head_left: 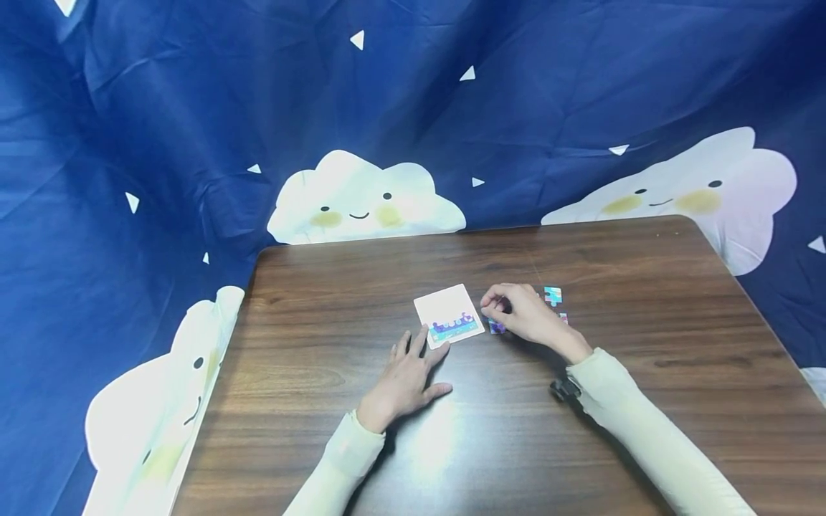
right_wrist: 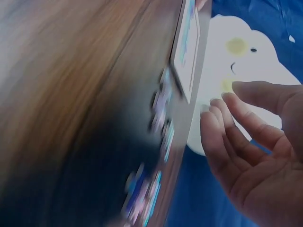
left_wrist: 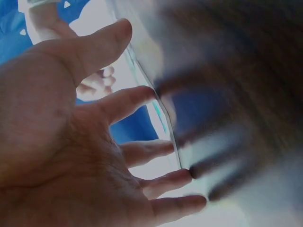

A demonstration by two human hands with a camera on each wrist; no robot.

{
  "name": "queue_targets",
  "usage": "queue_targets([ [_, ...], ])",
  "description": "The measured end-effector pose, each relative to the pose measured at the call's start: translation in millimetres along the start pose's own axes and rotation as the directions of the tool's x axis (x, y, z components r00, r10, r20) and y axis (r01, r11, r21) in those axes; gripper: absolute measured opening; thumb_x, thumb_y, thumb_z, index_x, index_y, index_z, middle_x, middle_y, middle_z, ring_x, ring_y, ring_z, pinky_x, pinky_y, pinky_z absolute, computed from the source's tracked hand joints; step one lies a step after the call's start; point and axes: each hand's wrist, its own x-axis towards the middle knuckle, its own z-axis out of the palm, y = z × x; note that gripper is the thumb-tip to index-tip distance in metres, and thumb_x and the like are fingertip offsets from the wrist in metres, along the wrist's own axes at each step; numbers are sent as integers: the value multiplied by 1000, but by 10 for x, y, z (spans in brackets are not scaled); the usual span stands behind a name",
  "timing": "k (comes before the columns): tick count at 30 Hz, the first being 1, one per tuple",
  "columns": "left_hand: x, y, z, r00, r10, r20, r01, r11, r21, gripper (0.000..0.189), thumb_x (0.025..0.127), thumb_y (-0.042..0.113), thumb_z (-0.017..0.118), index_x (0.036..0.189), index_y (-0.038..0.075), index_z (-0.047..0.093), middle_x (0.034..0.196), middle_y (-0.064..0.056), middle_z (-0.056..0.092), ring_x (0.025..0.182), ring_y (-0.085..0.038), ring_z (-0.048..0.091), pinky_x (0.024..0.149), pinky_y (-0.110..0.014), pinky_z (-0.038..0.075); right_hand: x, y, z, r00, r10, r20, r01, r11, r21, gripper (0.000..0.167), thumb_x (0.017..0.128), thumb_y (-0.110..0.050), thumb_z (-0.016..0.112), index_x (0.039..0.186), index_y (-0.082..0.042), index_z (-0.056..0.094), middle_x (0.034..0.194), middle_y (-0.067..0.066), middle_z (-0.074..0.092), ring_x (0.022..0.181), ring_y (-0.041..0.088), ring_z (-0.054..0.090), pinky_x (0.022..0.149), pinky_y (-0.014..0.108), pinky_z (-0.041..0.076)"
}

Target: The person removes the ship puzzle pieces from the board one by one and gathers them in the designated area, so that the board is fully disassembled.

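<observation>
A square white puzzle board (head_left: 445, 302) lies on the table, with a strip of joined purple and teal pieces along its near side. My left hand (head_left: 401, 383) is spread flat, its fingertips touching the board's near edge; the left wrist view shows those fingers (left_wrist: 128, 105) straight along the board's rim (left_wrist: 166, 118). Right of the board, my right hand (head_left: 528, 317) hovers over loose jigsaw pieces, fingers loosely bent. In the right wrist view nothing shows between thumb and fingertips (right_wrist: 208, 116). A purple piece (head_left: 496, 327) lies beneath that hand, and a teal piece (head_left: 553, 295) beyond it.
Another loose piece (head_left: 563, 317) peeks out beside the right wrist, and blurred pieces (right_wrist: 162, 101) lie near the board in the right wrist view. The brown wooden table (head_left: 310, 322) ends at a blue curtain (head_left: 503, 107) with printed clouds.
</observation>
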Motion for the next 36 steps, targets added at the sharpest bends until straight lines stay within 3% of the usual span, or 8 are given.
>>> queue_targets([
  [5, 9, 5, -3, 999, -18, 33, 19, 1000, -22, 79, 93, 52, 73, 161, 29, 41, 174, -20, 18, 153, -59, 25, 108, -85, 31, 107, -116, 136, 998, -27, 59, 26, 1000, 12, 7, 97, -8, 69, 101, -6, 74, 86, 1, 71, 79, 12, 62, 73, 25, 54],
  [22, 35, -17, 15, 1000, -9, 19, 9, 1000, 3, 87, 87, 52, 79, 162, 31, 40, 174, -18, 19, 152, -58, 27, 103, -86, 33, 292, -186, 479, 989, -44, 140, 39, 998, 43, 11, 94, -5, 69, 103, -2, 74, 86, 4, 72, 79, 10, 62, 75, 27, 54],
  [31, 44, -35, 26, 1000, -2, 5, 2, 1000, 17, 88, 86, 54, 79, 162, 31, 40, 173, -18, 21, 151, -59, 28, 102, -87, 34, 325, -240, 544, 986, -44, 161, 42, 999, 18, 18, 93, -3, 69, 110, 2, 74, 91, 8, 72, 82, 13, 63, 80, 37, 58],
  [36, 37, -38, 7, 1000, -1, -1, 1, 1000, 18, 88, 86, 53, 80, 161, 31, 41, 173, -19, 22, 151, -59, 28, 101, -86, 35, 328, -264, 565, 983, -58, 175, 63, 998, -20, 22, 93, -4, 69, 114, 0, 74, 98, 9, 71, 87, 16, 64, 82, 33, 55],
])
